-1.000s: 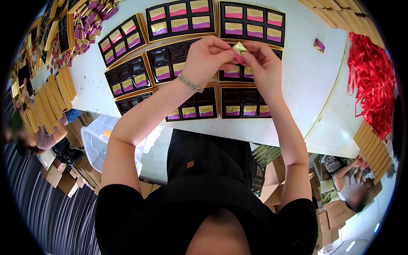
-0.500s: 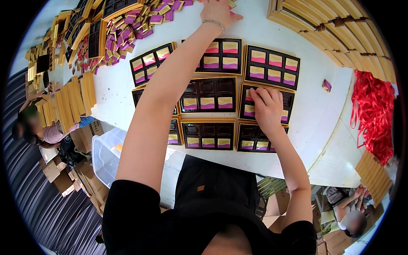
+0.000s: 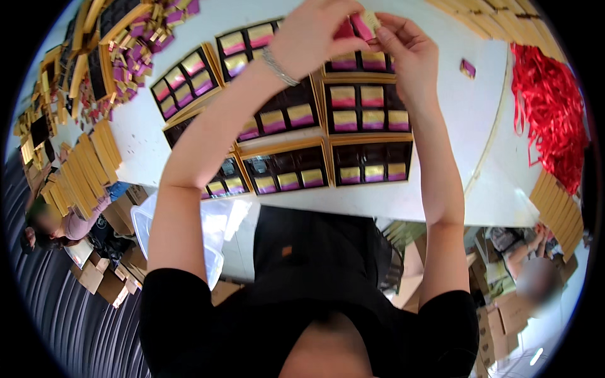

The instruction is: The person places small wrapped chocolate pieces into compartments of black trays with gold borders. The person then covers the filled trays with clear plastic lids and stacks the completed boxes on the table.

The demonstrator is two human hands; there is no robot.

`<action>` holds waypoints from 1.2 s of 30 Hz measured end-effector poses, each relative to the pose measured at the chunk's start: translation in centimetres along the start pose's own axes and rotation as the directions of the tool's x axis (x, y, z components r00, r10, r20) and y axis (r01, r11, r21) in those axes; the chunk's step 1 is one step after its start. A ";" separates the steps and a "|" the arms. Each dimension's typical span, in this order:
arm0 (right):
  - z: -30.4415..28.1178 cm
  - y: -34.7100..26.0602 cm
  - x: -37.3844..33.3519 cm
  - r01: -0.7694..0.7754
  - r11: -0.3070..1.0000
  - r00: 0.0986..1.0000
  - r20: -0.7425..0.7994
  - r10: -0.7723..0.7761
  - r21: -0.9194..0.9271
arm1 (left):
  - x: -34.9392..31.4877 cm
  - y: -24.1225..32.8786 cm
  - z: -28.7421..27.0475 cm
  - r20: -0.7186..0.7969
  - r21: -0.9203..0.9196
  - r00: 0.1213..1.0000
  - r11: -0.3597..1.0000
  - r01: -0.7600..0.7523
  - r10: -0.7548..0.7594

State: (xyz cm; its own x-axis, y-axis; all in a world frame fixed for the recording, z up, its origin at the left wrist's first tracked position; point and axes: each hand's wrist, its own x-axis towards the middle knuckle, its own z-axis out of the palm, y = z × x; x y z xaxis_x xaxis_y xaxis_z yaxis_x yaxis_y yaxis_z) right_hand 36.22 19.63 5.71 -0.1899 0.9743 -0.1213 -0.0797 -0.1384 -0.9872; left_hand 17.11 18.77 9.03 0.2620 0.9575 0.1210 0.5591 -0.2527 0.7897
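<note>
My left hand (image 3: 318, 34) and my right hand (image 3: 409, 53) meet above the far trays, both pinched on one small pink-and-gold wrapped piece (image 3: 364, 24) held between the fingertips. A thin metal bracelet (image 3: 278, 66) circles my left wrist.

Directly beneath my hands lie dark, gold-rimmed trays (image 3: 368, 107) set side by side, each divided into square cells holding flat pieces banded in gold and pink or purple; my left forearm crosses over several of them and hides part of their rows. Just right of my right hand a single loose purple piece (image 3: 467, 67) sits alone. Farther right is a heap of glossy red ribbon (image 3: 548, 94). Far out to the left of my left hand, loose wrapped pieces (image 3: 135, 44) pile up, with stacks of flat gold card (image 3: 85, 170) nearer me.

All rests on a smooth white table (image 3: 454, 145). Past its near edge are a clear plastic tub (image 3: 179, 233), cardboard boxes (image 3: 104, 277), and other people, one on either side.
</note>
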 end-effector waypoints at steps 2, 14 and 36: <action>-2.1 -1.0 -2.4 -0.037 0.967 0.999 -0.036 0.028 -0.251 | -2.5 -0.7 -0.1 0.046 -0.390 0.964 0.883 0.260 -0.263; -6.8 2.9 -9.2 0.430 0.208 0.879 0.354 -0.320 -0.879 | -12.0 -3.3 0.5 0.223 -0.813 0.774 0.325 0.483 -0.592; 3.5 0.5 -7.9 0.536 0.537 0.840 0.346 -0.418 -0.652 | -9.1 -3.7 -1.3 0.254 0.331 0.949 0.905 -0.266 0.186</action>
State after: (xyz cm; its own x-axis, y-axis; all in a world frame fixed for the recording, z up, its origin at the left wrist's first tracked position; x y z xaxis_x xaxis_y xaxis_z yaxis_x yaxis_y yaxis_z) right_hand 34.29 11.28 6.50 -0.4650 0.8147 0.3464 0.4936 0.5634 -0.6625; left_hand 11.62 11.21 5.81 0.5527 0.8262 0.1091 0.6967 -0.5299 0.4836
